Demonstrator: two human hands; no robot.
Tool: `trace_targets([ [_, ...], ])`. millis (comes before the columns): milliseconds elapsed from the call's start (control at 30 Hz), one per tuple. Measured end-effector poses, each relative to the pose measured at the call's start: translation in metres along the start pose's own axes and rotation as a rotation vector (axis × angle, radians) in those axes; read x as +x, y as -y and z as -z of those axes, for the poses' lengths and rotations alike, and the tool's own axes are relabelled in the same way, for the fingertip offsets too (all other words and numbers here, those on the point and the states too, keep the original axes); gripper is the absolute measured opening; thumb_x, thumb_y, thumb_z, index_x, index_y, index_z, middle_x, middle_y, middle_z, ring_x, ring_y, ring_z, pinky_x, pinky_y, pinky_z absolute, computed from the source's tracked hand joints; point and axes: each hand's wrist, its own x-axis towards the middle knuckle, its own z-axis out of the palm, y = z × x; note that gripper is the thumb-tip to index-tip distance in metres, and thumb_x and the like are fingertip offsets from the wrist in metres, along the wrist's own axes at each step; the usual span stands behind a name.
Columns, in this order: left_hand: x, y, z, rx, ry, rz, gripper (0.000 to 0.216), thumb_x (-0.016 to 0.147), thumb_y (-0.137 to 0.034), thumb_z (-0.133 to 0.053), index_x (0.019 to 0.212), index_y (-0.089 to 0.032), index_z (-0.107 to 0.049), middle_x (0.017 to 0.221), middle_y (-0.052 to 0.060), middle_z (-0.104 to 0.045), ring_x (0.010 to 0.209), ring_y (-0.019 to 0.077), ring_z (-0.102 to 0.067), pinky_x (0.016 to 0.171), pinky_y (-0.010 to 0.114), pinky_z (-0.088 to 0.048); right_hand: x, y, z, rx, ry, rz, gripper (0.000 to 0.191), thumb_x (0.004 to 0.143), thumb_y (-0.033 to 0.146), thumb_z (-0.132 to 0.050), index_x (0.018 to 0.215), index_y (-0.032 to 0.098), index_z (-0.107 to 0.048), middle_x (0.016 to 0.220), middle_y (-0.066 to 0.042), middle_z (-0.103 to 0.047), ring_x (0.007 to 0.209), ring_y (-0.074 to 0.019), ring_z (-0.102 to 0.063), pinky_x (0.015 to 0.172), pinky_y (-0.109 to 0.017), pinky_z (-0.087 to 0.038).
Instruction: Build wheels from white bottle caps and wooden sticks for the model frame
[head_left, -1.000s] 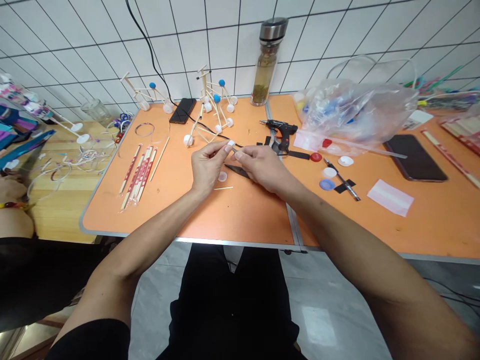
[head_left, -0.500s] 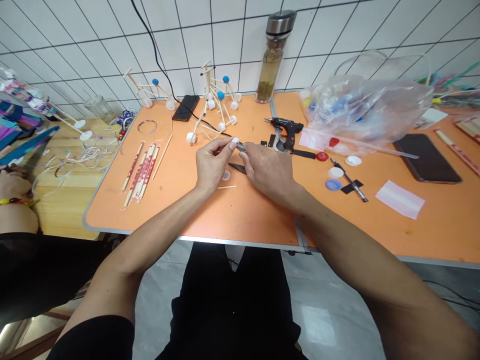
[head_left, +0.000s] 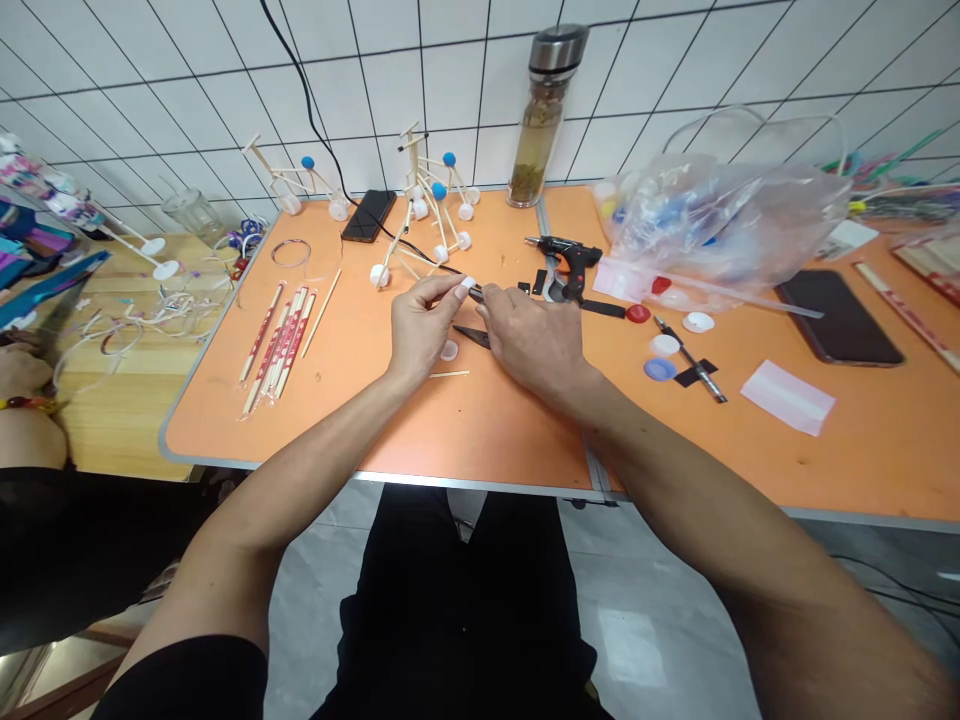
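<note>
Near twelve o'clock, our left hand (head_left: 421, 325) pinches one white piece (head_left: 467, 283), our right hand (head_left: 534, 335) grips one tool (head_left: 477, 293); one dark blade (head_left: 472, 337) points lengthwise toward ten.

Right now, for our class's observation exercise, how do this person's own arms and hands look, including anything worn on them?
The left hand and right hand wear no gloves, and no rings can be seen. Neither wrist has a watch or bracelet. A plain black sleeve covers part of the upper left arm; any right sleeve is out of view.
</note>
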Motion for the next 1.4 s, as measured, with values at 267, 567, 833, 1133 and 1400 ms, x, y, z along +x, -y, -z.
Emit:
trace_targets([
  [267, -0.004, -0.003, 0.002, -0.02, 0.012, -0.077, 0.018, 0.092, -0.046, -0.097, 0.102, -0.032, -0.095, 0.111, 0.006, -0.089, 0.111, 0.024, -0.083, 0.106, 0.042, -0.064, 0.012, -0.012, 0.008, 1.026, 0.161, -0.174, 0.034, 0.111, 0.05, -0.061, 0.099, 0.021, -0.072, 0.069, -0.001, -0.058, 0.06, -0.0176, -0.048, 0.059, -0.03, -0.032],
  [567, -0.005, -0.002, 0.001, -0.047, -0.005, -0.075, 0.013, 0.093, -0.042, -0.098, 0.101, -0.032, -0.095, 0.107, 0.005, -0.089, 0.104, 0.0216, -0.081, 0.099, 0.038, -0.063, 0.01, -0.009, 0.009, 0.813, 0.123, -0.158, 0.032, 0.113, 0.04, -0.053, 0.113, 0.018, -0.076, 0.078, -0.005, -0.067, 0.064, -0.0199, -0.054, 0.061, -0.031, -0.033],
  [833, -0.008, -0.01, -0.004, 0.012, -0.045, -0.035, 0.009, 0.094, -0.036, -0.097, 0.098, -0.029, -0.094, 0.105, 0.005, -0.088, 0.105, 0.0217, -0.081, 0.098, 0.036, -0.063, 0.007, -0.01, 0.006, 0.843, 0.108, -0.14, 0.033, 0.113, 0.045, -0.055, 0.108, 0.019, -0.075, 0.076, -0.005, -0.066, 0.062, -0.0196, -0.052, 0.061, -0.031, -0.032],
  [1133, -0.003, -0.013, 0.0, -0.042, 0.002, 0.052, 0.029, 0.088, -0.052, -0.1, 0.099, -0.026, -0.093, 0.105, 0.006, -0.09, 0.101, 0.0205, -0.082, 0.096, 0.034, -0.064, 0.012, -0.012, 0.001, 0.859, 0.029, -0.118, 0.031, 0.111, 0.042, -0.06, 0.092, 0.02, -0.071, 0.075, -0.003, -0.065, 0.069, -0.0189, -0.055, 0.066, -0.031, -0.036],
  [1400, 0.0, -0.011, 0.0, -0.071, -0.009, 0.106, 0.03, 0.082, -0.046, -0.106, 0.096, -0.024, -0.09, 0.106, 0.007, -0.091, 0.103, 0.022, -0.085, 0.1, 0.036, -0.067, 0.003, -0.002, -0.003, 0.075, 0.019, -0.028, 0.042, 0.123, 0.036, -0.04, 0.137, 0.016, -0.074, 0.121, -0.018, -0.086, 0.101, -0.0329, -0.078, 0.071, -0.036, -0.033],
])
